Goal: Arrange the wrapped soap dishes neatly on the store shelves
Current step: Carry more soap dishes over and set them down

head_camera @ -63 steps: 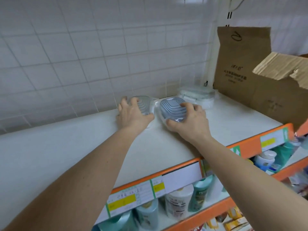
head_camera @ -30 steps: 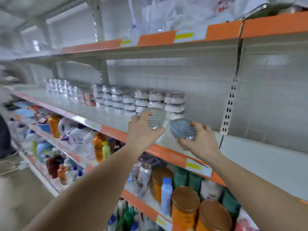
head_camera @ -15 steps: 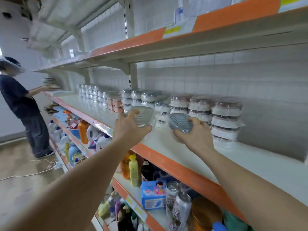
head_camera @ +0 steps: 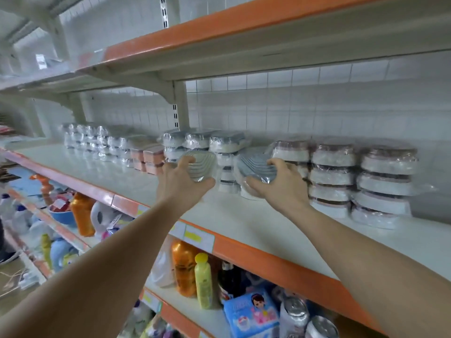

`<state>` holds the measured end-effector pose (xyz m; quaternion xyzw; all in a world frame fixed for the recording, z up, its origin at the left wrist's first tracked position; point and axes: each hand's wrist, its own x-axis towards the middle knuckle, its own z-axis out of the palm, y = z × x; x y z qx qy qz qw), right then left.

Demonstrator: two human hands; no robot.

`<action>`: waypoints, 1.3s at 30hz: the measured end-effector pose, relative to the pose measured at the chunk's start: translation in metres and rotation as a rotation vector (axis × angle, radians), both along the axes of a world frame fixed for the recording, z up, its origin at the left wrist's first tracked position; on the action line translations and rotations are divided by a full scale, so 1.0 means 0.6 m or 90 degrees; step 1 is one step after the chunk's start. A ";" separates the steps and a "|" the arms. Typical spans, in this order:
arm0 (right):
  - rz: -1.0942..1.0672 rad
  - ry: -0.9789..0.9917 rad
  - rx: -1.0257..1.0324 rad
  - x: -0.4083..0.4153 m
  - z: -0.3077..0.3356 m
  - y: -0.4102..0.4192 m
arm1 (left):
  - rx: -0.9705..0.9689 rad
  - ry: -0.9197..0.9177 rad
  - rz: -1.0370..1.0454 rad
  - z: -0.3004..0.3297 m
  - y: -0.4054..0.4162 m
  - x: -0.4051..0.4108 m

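Both arms reach up and forward over the shelf (head_camera: 244, 223), palms turned away. Left hand (head_camera: 180, 184) grips a clear wrapped soap dish (head_camera: 201, 165), fingers curled over its left rim, thumb under its lower edge. Right hand (head_camera: 280, 184) grips a blue-grey wrapped soap dish (head_camera: 256, 167), fingers over its right rim, thumb below. Dish undersides hidden by palms. Stacked wrapped dishes (head_camera: 332, 176) sit just beyond the right fingers; the far-left stacks are blurred
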<state>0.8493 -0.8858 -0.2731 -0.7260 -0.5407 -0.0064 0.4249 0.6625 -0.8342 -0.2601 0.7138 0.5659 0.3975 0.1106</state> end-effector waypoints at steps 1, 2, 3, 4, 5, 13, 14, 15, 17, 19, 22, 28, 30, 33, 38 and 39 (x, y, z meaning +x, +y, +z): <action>-0.016 0.015 0.013 -0.016 0.002 0.013 | 0.008 0.000 -0.018 0.000 0.021 -0.016; -0.031 0.036 0.025 -0.033 0.006 0.026 | 0.011 0.003 -0.036 0.002 0.041 -0.032; -0.048 0.056 0.033 -0.049 0.010 0.038 | 0.007 0.006 -0.053 0.004 0.060 -0.047; -0.067 0.067 0.038 -0.062 0.017 0.051 | 0.002 0.007 -0.069 0.008 0.078 -0.061; -0.087 0.069 0.039 -0.073 0.025 0.063 | -0.002 0.008 -0.085 0.013 0.097 -0.074; -0.241 -0.038 -0.029 -0.084 0.070 0.129 | 0.000 -0.006 -0.180 0.031 0.202 -0.114; -0.247 -0.055 -0.020 -0.084 0.079 0.139 | 0.001 -0.008 -0.185 0.032 0.211 -0.114; -0.248 -0.072 -0.004 -0.086 0.089 0.150 | 0.006 -0.014 -0.188 0.035 0.221 -0.113; -0.233 -0.072 0.035 -0.089 0.111 0.176 | 0.016 -0.028 -0.191 0.039 0.246 -0.113; -0.209 -0.012 0.070 -0.089 0.129 0.206 | 0.012 -0.028 -0.182 0.042 0.266 -0.114; -0.274 -0.039 0.074 -0.068 0.139 0.237 | 0.016 -0.008 -0.173 0.051 0.293 -0.109; -0.439 -0.366 -0.215 -0.018 0.100 0.265 | 0.054 0.003 -0.203 0.072 0.322 -0.097; -0.436 -0.363 -0.210 -0.025 0.103 0.285 | 0.063 -0.003 -0.207 0.076 0.332 -0.093; -0.431 -0.313 -0.239 -0.030 0.120 0.312 | 0.057 -0.009 -0.209 0.077 0.346 -0.089; -0.460 -0.296 -0.323 -0.025 0.093 0.322 | 0.038 -0.020 -0.217 0.064 0.370 -0.093; -0.455 -0.294 -0.353 -0.025 0.093 0.318 | 0.031 -0.020 -0.219 0.061 0.375 -0.097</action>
